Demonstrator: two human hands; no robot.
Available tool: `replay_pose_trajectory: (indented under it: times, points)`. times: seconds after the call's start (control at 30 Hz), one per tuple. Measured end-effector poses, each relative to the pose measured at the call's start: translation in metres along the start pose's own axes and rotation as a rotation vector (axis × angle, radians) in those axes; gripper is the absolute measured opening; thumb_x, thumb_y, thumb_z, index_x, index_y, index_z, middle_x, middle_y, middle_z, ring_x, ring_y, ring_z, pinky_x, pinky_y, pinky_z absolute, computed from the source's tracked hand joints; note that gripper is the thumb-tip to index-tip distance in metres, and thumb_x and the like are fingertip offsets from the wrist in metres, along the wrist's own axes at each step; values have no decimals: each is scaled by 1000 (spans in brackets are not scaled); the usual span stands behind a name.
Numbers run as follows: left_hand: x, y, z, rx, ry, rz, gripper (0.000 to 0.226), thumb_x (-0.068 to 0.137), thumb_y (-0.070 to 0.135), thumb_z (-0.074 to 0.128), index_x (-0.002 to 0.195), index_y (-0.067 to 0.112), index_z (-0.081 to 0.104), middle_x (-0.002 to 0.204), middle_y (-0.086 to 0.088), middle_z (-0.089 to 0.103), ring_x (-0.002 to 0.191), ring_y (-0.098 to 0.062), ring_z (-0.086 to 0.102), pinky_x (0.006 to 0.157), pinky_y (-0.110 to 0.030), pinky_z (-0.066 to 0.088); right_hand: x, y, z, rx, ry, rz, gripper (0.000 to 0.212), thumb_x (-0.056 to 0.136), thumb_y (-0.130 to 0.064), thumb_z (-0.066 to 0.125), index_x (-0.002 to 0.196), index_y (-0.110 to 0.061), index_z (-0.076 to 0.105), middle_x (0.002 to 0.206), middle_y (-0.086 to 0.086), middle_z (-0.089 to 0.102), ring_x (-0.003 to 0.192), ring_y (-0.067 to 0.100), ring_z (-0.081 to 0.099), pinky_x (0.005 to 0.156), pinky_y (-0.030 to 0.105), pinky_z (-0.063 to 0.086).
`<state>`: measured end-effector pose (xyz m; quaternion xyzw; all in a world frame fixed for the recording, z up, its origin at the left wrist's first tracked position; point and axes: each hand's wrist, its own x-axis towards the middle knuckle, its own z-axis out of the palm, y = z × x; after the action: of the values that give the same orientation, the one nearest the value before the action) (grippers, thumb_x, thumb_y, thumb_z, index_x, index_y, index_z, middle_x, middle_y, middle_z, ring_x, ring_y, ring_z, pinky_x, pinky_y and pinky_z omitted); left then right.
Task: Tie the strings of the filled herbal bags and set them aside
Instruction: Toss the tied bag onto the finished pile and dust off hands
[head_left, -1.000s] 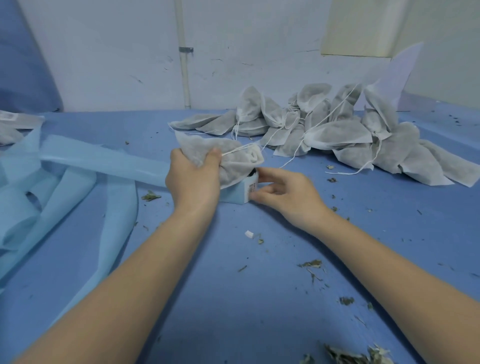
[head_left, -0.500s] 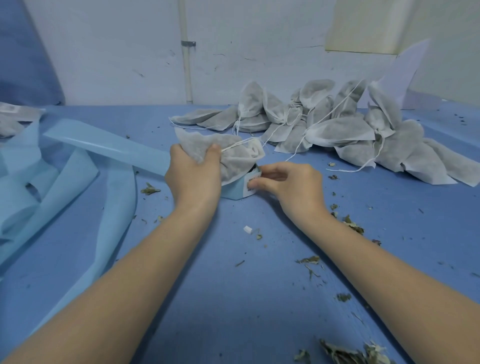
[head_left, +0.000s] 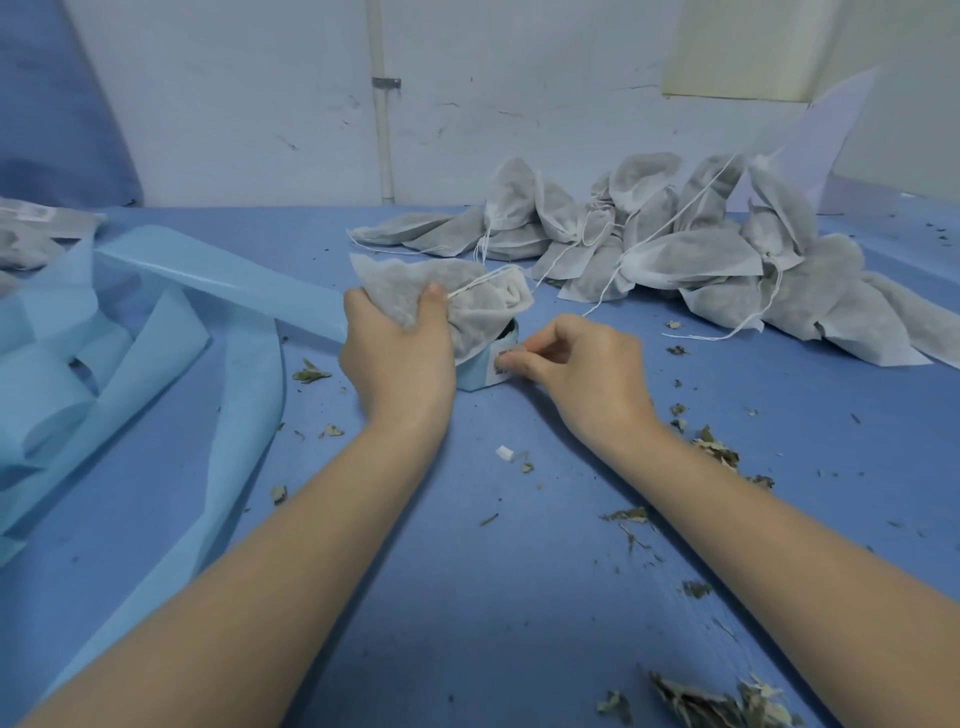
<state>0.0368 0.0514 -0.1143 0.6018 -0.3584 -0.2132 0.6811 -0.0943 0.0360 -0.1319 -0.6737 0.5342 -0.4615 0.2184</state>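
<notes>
Left hand (head_left: 397, 353) gripping filled bag (head_left: 457, 296) over blue box (head_left: 485, 364) — right hand (head_left: 582, 369) curled tighter than before, fingertips pinching box's label.

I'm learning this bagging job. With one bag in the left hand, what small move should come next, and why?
Probably bring the right hand up to the string. The left hand grips the bag, its string trailing loose, while the right hand's fingertips pinch at the label on the light blue roll.
</notes>
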Motion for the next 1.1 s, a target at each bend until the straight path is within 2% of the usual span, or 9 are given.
replay_pose_trajectory:
  times: [0.23,0.33,0.43,0.5,0.57,0.6,0.73,0.87,1.1]
  points:
    - [-10,-1,3,-18,45,-1,30,88,35,62,94,14,41,73,17,43,68,-10,45,56,-21,27,-6,-7,6,-106,-48,-20,18,80,-23,76,70,-16,63,75,-4,68,76,7,63,68,4,41]
    - [-9,-2,3,-20,50,-6,29,88,35,62,95,15,41,73,17,43,79,-19,46,58,-21,27,-12,-12,4,-114,-172,-52,21,74,-26,81,66,-23,62,80,1,69,83,14,65,76,21,46]
    - [-5,-4,2,-27,53,1,30,88,35,62,95,15,41,73,17,44,78,-18,46,57,-20,27,-19,-19,-1,-128,-321,-111,20,69,-36,84,66,-32,64,92,4,63,74,5,55,65,15,35]
    - [-4,-5,1,-31,41,22,29,87,34,63,94,15,42,73,17,45,71,-12,48,55,-17,31,-20,-21,-7,-143,-341,-93,20,66,-41,84,69,-32,66,116,12,57,98,9,55,70,8,33]
    - [-2,-5,-1,-39,24,56,29,87,34,64,92,15,42,73,18,46,65,2,46,52,-5,34,-19,-25,-17,-146,-337,-64,21,64,-42,84,72,-35,67,151,7,34,137,12,31,94,10,25]
    - [-2,-4,-3,-45,13,72,29,86,33,64,91,15,43,73,18,47,65,5,45,52,-2,34,-19,-28,-22,-156,-317,-86,21,64,-42,84,72,-36,66,157,2,23,143,9,20,102,16,20]
    - [-4,-3,-9,-83,-90,182,25,84,31,68,80,25,44,73,18,55,64,9,53,57,-3,37,-16,-39,-37,-166,-147,-290,20,67,-35,84,70,-32,65,155,-5,25,141,13,21,113,27,21]
    - [-7,-3,-9,-113,-195,282,26,82,26,71,79,30,46,67,27,59,65,10,55,64,-9,43,-14,-45,-45,-191,-61,-388,19,69,-36,82,72,-31,64,149,-4,34,133,17,29,111,36,27]
    - [-18,3,-6,-128,-284,362,20,74,37,67,82,35,48,72,31,61,73,3,58,71,-18,48,-9,-41,-51,-201,0,-370,19,72,-33,80,74,-27,62,138,-4,44,122,15,38,96,7,23]
